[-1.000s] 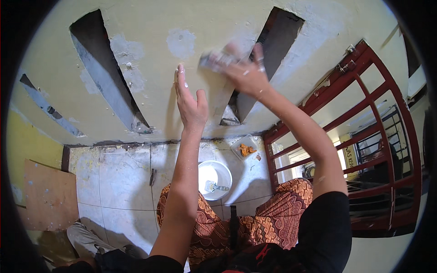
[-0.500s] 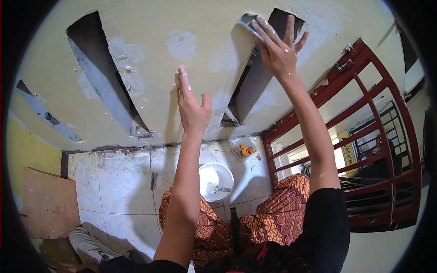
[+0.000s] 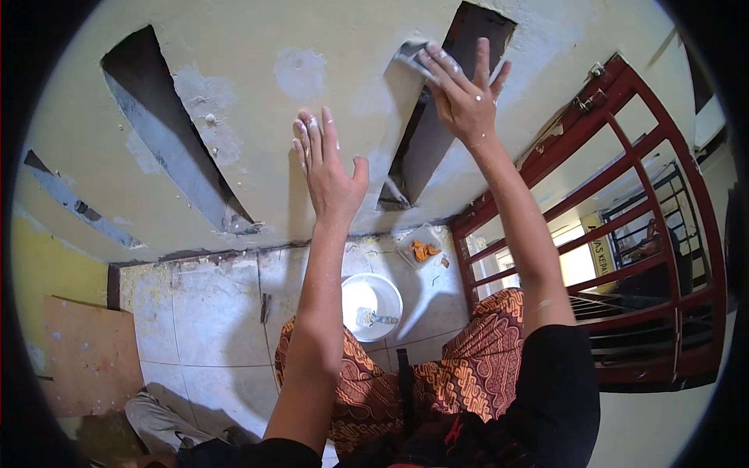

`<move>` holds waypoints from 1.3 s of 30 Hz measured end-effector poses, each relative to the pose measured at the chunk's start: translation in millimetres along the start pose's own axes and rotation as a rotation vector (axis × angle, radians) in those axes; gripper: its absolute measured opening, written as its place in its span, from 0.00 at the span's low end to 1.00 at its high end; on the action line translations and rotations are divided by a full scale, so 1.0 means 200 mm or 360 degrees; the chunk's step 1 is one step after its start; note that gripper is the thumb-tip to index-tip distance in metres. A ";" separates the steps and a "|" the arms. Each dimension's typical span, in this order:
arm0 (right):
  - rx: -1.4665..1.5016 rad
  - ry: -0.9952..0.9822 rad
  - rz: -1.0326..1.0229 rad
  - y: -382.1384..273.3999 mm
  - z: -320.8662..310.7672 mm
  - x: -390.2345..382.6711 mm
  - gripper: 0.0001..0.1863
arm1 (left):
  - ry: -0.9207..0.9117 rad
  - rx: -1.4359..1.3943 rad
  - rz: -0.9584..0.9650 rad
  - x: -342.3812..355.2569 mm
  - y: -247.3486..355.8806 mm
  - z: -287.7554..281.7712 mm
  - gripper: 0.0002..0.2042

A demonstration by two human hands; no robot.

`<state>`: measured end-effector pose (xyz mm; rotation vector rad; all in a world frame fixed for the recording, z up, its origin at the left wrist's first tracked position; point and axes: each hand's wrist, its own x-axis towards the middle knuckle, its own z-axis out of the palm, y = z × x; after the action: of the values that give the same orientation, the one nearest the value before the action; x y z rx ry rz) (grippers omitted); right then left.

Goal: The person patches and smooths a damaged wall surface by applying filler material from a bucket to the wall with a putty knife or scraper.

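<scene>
My right hand (image 3: 468, 101) presses a thin grey pad (image 3: 409, 58) to the cream wall (image 3: 234, 47) at the upper left edge of the right-hand slot opening (image 3: 480, 35); its outer fingers are spread over the dark hole. Left of it, my left hand (image 3: 328, 171) is open, fingers up and dotted with white, against the wall below a pale filler patch (image 3: 300, 74). Another slot opening (image 3: 172, 132) is at the left. Below my hands a white bucket (image 3: 363, 292) with a putty-covered tool (image 3: 377, 320) in it stands on the tiled floor (image 3: 214, 312).
A red barred frame (image 3: 667, 226) with glass is at the right. A plastic container (image 3: 421, 249) with orange scraps lies by the wall's foot. A board (image 3: 90, 351) stands at the left. Another person's grey-trousered leg (image 3: 164, 425) shows at lower left, my patterned-cloth legs (image 3: 484, 327) below.
My right hand with the grey pad moved up and right along the wall, then slightly down and left. My left hand's fingers have fanned out a little.
</scene>
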<state>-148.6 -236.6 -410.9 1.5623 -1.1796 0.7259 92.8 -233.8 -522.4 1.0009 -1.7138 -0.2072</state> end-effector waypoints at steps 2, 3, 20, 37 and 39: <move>0.0057 -0.0144 -0.0057 -0.02 0.03 -0.10 0.31 | 0.0001 0.0018 0.0038 0.01 0.04 0.04 0.46; 0.0138 -0.0287 -0.0111 -0.03 0.06 -0.17 0.31 | 0.0004 0.0056 0.0066 0.01 0.05 0.06 0.46; 0.0008 -0.0143 -0.0110 0.06 0.01 0.03 0.30 | -0.0010 0.0164 -0.0001 0.01 0.01 0.05 0.49; 0.0068 -0.0195 0.0021 -0.07 -0.07 -0.15 0.20 | -0.0052 0.0331 -0.0047 0.00 -0.01 0.09 0.52; 0.0020 -0.0208 -0.0035 -0.11 -0.05 -0.23 0.21 | -0.0051 0.0327 -0.0052 0.01 0.01 0.10 0.52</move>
<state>-141.9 -210.8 -456.3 1.6512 -1.2531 0.6257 74.5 -239.7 -527.6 1.1815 -1.7745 -0.0691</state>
